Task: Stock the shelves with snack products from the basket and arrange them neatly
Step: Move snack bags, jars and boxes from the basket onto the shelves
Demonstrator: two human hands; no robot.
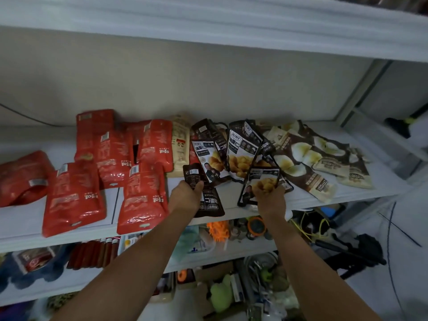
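— Two packets are up at once, one per hand. From the head view, your left hand (185,195) curls its fingers round the top of a dark packet (194,178) at the front of the shelf (361,193). Your right hand (271,198) grips a nut packet (264,174) round its middle, tilted above the front edge.

— Agreed, and both belong with the dark pile (236,154) just behind your knuckles. That pile fans out loosely, so I judge you are arranging, not fetching; the basket is not in view.

— Then square up one packet at a time. Lay the left one flat first, label up, beside the beige packet (180,144), so it does not slide onto the red packets (74,195).

— Keep the right one clear of the white-and-brown packets (319,158). They overlap the pile's right side and would likely shift if you drag across them.

— These pouches look slick and soft. Hold them by the sealed rim rather than the belly, and set them down, don't toss.

— What seems a second dark packet (209,202) lies beside your left wrist, right at the front edge. Push it back before you let go, or it may slip off.
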